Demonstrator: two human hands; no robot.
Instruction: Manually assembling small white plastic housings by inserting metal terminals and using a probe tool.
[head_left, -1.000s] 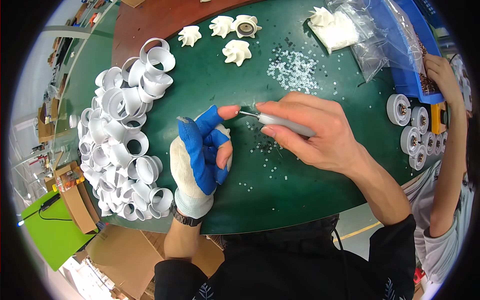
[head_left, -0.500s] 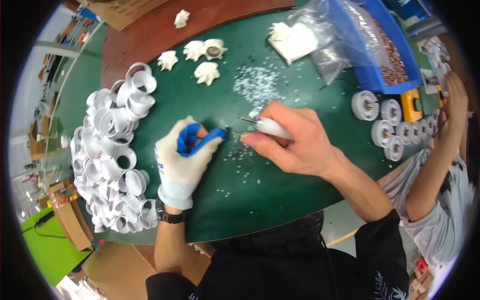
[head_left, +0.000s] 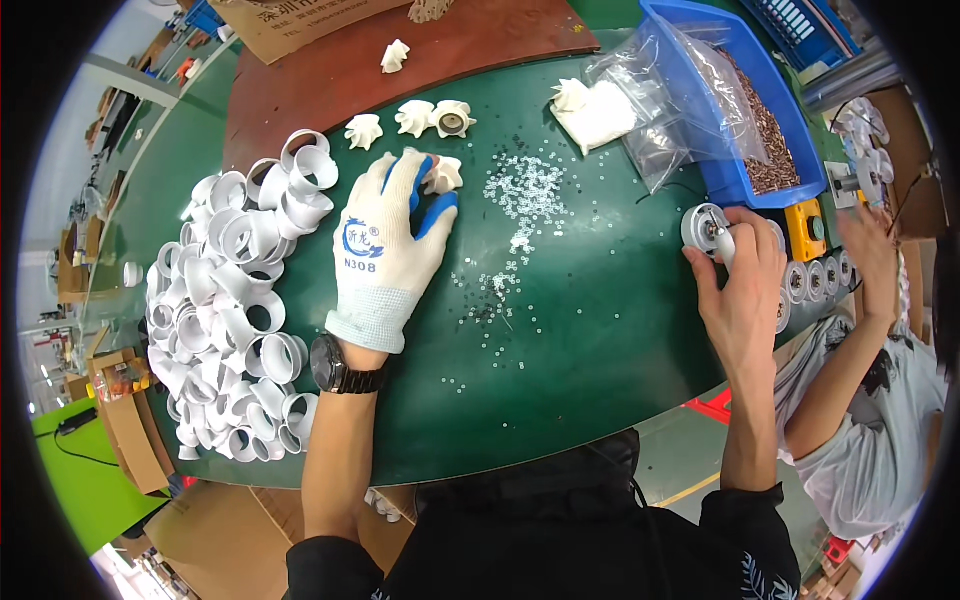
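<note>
My left hand (head_left: 385, 240) wears a white knit glove with blue-coated fingers. It reaches over the table with thumb and fingers apart, beside a cream finned impeller (head_left: 443, 176). The impeller is partly covered by the fingertips; a firm grip on it does not show. My bare right hand (head_left: 745, 285) is closed around a white-handled tool (head_left: 728, 246) at the table's right side. The tool's tip end is at the hub of a white round wheel part (head_left: 694, 232), and the fingers hide much of the handle.
White ring-shaped pieces (head_left: 245, 235) lie heaped at the left. Several more impellers (head_left: 364, 131) stand at the back, and tiny clear pieces (head_left: 528, 188) are scattered mid-table. A blue bin (head_left: 735, 180) of copper-coloured parts sits back right. A co-worker's hand (head_left: 870, 255) is nearby at the right.
My left hand has moved forward from mid-table to the impeller, its curled fingers opening out. My right hand has carried the white-handled tool rightward to the wheel part. The view has shifted slightly.
</note>
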